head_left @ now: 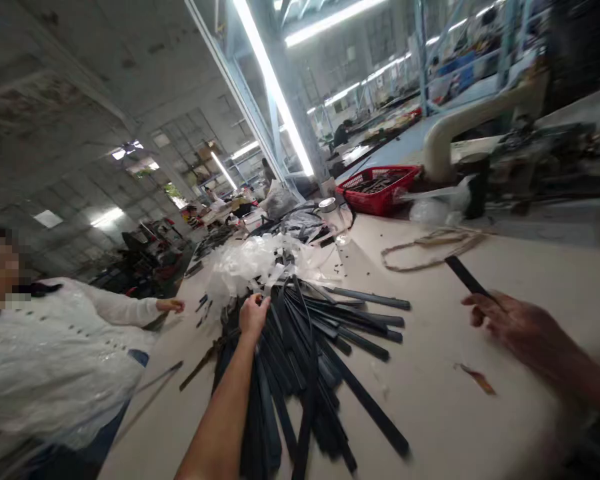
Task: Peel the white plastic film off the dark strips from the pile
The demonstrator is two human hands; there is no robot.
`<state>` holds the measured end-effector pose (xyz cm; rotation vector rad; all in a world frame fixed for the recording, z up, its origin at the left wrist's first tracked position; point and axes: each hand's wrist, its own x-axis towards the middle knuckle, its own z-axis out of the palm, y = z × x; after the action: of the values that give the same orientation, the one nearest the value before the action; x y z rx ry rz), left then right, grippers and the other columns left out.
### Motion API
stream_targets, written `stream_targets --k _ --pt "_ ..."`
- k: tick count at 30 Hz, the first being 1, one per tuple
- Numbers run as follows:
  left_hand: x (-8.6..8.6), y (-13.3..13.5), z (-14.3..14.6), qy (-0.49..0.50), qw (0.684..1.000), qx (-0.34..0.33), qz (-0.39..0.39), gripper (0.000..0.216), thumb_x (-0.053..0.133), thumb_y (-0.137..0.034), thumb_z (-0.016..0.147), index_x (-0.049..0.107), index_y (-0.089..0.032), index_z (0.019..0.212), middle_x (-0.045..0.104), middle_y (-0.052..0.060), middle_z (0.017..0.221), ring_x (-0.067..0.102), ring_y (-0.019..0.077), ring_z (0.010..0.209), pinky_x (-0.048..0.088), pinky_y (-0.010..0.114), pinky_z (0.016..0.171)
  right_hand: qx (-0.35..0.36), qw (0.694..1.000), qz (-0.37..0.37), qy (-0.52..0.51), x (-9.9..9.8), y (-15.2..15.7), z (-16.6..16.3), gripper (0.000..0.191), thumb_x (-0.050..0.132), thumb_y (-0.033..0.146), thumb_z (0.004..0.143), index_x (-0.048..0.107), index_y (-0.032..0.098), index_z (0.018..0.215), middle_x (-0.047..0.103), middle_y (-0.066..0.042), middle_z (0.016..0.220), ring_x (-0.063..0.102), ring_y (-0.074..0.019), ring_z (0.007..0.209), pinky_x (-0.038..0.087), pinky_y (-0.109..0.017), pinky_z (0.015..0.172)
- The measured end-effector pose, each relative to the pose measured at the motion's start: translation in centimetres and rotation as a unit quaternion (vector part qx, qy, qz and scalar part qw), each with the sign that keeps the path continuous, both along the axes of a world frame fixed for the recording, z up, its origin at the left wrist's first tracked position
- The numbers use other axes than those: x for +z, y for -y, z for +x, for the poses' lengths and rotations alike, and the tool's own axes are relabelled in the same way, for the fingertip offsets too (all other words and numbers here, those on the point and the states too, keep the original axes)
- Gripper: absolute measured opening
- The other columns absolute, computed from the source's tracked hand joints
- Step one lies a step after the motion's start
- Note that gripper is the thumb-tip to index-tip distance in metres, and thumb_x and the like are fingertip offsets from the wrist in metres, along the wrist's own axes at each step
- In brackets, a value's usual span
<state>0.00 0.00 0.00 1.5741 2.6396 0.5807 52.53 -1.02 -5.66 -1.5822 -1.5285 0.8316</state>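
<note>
A large heap of long, flat black strips (285, 360) lies fanned out across the pale table. My left hand (254, 317) rests over the upper left part of this heap, its fingers curled and its thumb on top. Whatever those fingers grip is hidden. To the right, apart from the heap, my right hand (513, 323) is closed on the end of a short black strip (467, 277), which points up and to the left. Crumpled clear plastic (250, 263) lies just beyond my left hand.
A red basket (380, 190) of dark pieces stands at the back, with a clear jar (333, 217) near it. A loop of cord (415, 253) and a small brownish scrap (475, 379) lie on the table (430, 427). On the left stands a person in white (70, 353).
</note>
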Motion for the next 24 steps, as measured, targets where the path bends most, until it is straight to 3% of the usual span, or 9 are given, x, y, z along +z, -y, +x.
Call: stream_targets --k 7,13,16,19,22,24 --pt "0.1 -1.9 0.0 0.058 0.998 0.017 -0.026 0.027 0.062 -0.036 0.09 0.063 -0.017 0.108 0.064 0.008 0.116 0.06 0.0232 0.107 0.05 0.046 0.093 -0.015 1.0 -0.004 0.008 1.0 0.3 -0.4 0.055 0.036 0.069 0.077 0.062 0.023 0.091 0.066 -0.005 0.07 0.061 -0.0244 0.06 0.048 -0.037 0.062" --pt "1.3 0.2 0.7 0.228 0.973 -0.007 0.029 0.026 0.064 -0.039 0.087 0.065 -0.014 0.09 0.067 0.003 0.091 0.064 0.0187 0.086 0.054 0.036 0.078 -0.028 1.0 0.003 -0.011 1.0 0.2 -0.6 0.052 0.038 0.067 0.078 0.062 0.023 0.092 0.066 -0.005 0.071 0.058 -0.023 0.054 0.046 -0.036 0.054" --pt "1.6 3.8 2.7 0.362 0.929 -0.027 0.078 0.038 0.067 -0.052 0.08 0.063 -0.014 0.085 0.066 0.0 0.076 0.064 0.0153 0.071 0.053 0.029 0.068 -0.027 0.999 0.012 -0.019 1.3 0.4 -0.7 0.05 0.039 0.065 0.078 0.062 0.022 0.09 0.066 -0.006 0.07 0.058 -0.023 0.054 0.047 -0.036 0.054" --pt "1.4 9.3 5.8 0.486 0.867 -0.04 0.108 0.052 0.075 -0.061 0.066 0.062 -0.016 0.088 0.066 0.0 0.073 0.064 0.0127 0.065 0.054 0.026 0.065 -0.028 0.999 0.026 -0.026 1.5 0.6 -0.8 0.047 0.041 0.063 0.078 0.062 0.022 0.089 0.066 -0.006 0.069 0.057 -0.0222 0.051 0.046 -0.036 0.052" --pt "0.4 15.2 9.4 0.582 0.804 -0.029 0.121 0.053 0.083 -0.055 0.059 0.063 -0.017 0.09 0.069 0.002 0.077 0.066 0.0125 0.067 0.056 0.026 0.068 -0.032 0.998 0.037 -0.029 1.7 0.7 -0.9 0.044 0.044 0.059 0.078 0.063 0.021 0.088 0.066 -0.007 0.07 0.056 -0.0211 0.05 0.045 -0.035 0.05" --pt "-0.4 18.6 11.7 0.673 0.729 0.01 0.127 0.052 0.089 -0.043 0.057 0.065 -0.018 0.095 0.071 0.003 0.084 0.068 0.0124 0.07 0.056 0.024 0.069 -0.035 0.998 0.038 -0.027 1.8 0.8 -1.0 0.042 0.044 0.057 0.079 0.063 0.02 0.089 0.067 -0.007 0.071 0.055 -0.0199 0.049 0.044 -0.034 0.049"
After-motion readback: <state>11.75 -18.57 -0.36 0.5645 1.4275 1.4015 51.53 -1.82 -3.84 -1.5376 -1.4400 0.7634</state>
